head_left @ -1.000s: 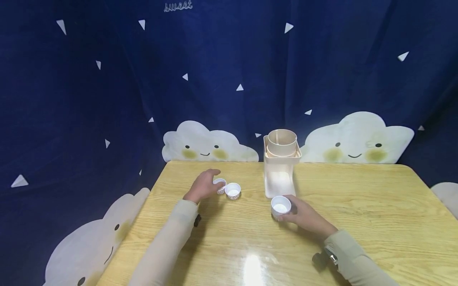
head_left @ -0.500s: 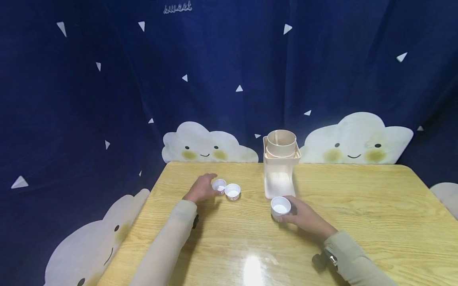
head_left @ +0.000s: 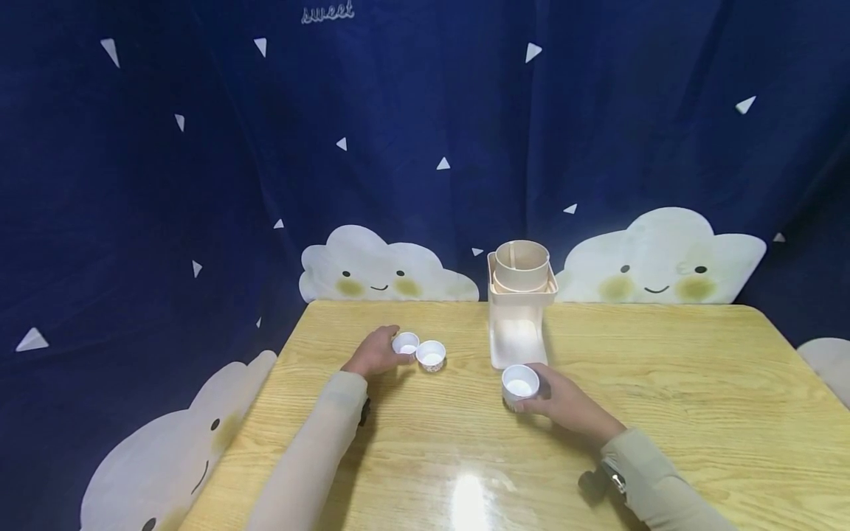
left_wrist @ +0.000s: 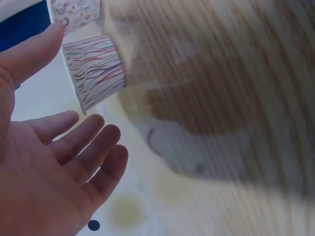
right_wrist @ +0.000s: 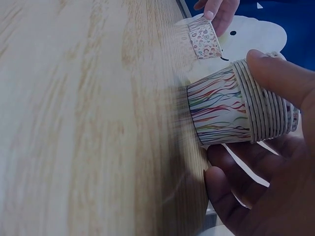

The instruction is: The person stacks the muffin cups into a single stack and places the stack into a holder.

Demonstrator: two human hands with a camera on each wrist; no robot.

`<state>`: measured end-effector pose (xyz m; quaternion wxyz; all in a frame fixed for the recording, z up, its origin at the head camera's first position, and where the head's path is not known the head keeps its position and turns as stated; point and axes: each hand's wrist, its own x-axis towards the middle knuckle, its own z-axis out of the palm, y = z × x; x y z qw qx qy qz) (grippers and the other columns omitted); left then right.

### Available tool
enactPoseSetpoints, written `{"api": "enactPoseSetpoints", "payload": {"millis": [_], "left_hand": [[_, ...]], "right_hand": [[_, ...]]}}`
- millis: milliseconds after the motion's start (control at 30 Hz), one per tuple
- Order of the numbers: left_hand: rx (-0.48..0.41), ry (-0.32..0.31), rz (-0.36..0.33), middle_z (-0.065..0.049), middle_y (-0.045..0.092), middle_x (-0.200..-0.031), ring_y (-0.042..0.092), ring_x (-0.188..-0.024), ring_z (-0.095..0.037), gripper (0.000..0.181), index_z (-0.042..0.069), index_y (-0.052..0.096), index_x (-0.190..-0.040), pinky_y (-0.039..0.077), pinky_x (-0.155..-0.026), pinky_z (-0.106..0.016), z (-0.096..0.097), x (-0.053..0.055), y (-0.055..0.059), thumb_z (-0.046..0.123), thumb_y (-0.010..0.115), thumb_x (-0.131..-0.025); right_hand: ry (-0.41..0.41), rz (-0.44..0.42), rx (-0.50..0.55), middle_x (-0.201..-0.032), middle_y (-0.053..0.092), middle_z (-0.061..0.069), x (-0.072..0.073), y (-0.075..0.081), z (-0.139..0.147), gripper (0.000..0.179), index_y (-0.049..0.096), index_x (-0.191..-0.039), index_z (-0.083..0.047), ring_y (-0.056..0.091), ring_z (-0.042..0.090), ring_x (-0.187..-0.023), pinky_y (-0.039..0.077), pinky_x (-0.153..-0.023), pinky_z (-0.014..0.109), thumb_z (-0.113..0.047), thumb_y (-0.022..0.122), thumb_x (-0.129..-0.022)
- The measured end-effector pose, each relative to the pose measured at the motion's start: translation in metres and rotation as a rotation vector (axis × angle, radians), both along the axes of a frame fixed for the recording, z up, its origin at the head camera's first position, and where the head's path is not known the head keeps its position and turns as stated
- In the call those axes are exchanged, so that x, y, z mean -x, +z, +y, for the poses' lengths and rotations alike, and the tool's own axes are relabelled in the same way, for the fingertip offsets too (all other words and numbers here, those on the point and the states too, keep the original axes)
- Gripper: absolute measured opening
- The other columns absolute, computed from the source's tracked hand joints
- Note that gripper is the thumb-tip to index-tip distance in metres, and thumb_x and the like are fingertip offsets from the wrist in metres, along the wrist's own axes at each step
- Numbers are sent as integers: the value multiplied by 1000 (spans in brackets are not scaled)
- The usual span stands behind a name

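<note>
My left hand (head_left: pixel 375 352) is at the far left part of the table, around a small paper cup (left_wrist: pixel 96 71) with coloured wavy stripes. Its thumb and loosely bent fingers lie either side of this cup's rim in the left wrist view, with a gap at the fingertips. Right beside it stands a second paper cup (left_wrist: pixel 76 14) with a floral print. My right hand (head_left: pixel 564 398) holds a stack of nested paper cups (right_wrist: pixel 221 108) by its side, thumb on the rolled rims and fingers beneath in the right wrist view. The stack's lowest cup has multicoloured wavy lines.
A cream plastic stand (head_left: pixel 518 343) with a round open cylinder (head_left: pixel 522 267) on top is just behind the stack of cups. The wooden table (head_left: pixel 664 383) ends at a dark blue curtain (head_left: pixel 412 96) printed with clouds.
My left hand has shifted a little left and nearer, from partly over the striped cup to its left side. My right hand and the stack stay in place.
</note>
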<state>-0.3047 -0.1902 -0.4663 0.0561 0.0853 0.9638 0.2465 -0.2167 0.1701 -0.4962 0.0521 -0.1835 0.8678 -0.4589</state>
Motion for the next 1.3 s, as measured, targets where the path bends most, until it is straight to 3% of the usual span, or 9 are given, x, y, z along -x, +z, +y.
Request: {"api": "enactPoseSetpoints", "payload": {"millis": [300,600,1133,1300], "left_hand": [[-23,18,-5,-22,54,-143,52,-132,-37,78,-4,46,-143,43,-110,-48,0,2,-4,35,78,-84],[-15,35,34,-13,69,-121,64,-106,-28,57,4,61,-128,52,-93,-44,0,2,-7,29,81,-81],[-39,60,36,-15,69,-120,64,-106,-29,57,3,62,-126,51,-94,-45,-2,-1,-8,30,81,-80],[-65,49,53,-13,71,-114,64,-99,-27,52,5,64,-123,52,-87,-41,-5,-2,-4,29,82,-80]], "right_hand": [[2,-9,5,-117,67,9,0,1,1,65,54,-133,-3,59,29,-114,42,-103,50,-27,81,-80],[17,-22,18,-116,67,8,1,4,1,63,54,-132,-3,60,28,-113,43,-101,47,-28,81,-81],[11,-28,17,-114,67,7,3,0,3,63,55,-131,-5,59,23,-110,44,-99,44,-28,81,-79],[9,-38,25,-115,67,7,3,0,3,63,55,-132,-6,59,23,-111,43,-100,44,-29,81,-80]]}}
